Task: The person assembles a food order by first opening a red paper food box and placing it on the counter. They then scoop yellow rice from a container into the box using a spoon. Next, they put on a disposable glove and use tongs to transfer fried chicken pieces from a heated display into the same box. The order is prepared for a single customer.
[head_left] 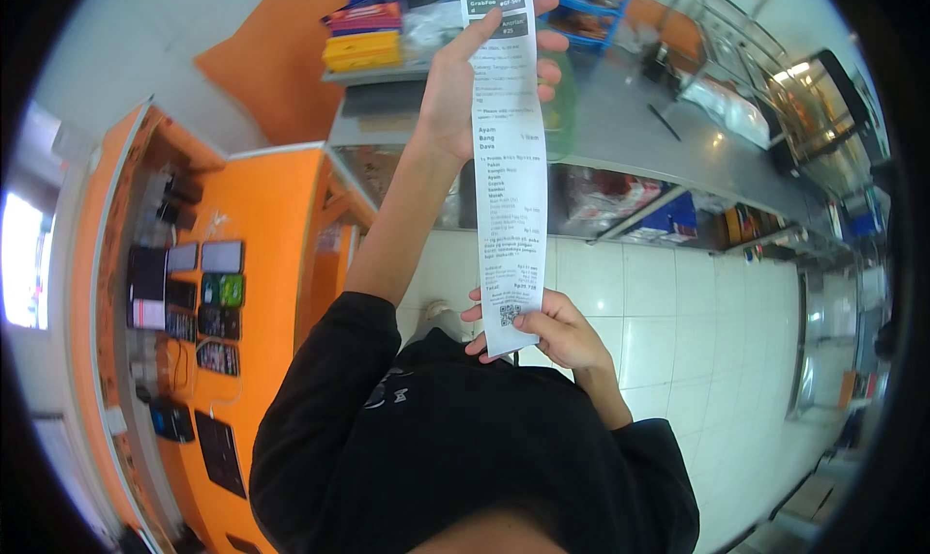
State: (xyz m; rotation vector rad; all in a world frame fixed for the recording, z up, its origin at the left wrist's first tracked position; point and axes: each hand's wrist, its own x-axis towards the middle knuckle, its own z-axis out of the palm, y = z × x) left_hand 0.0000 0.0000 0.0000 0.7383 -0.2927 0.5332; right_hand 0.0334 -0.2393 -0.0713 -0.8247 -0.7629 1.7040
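A long white paper receipt [509, 196] is stretched out lengthwise between my two hands, printed side up, with dark bands at its far end and a square code at its near end. My left hand [465, 84] grips the far end, thumb on top and the other fingers behind the paper. Down by my shirt, my right hand [557, 331] pinches the near end, its thumb beside the printed code and fingers underneath. The paper hangs in the air, nearly straight.
Ahead runs a grey metal counter [630, 118] with shelves below, holding packages. Stacked yellow packs [361, 52], blue crates [591, 7] and a glass display case [823, 89] stand on it. At left, an orange counter [276, 215] bears several phones [221, 291] and a black tablet [221, 452].
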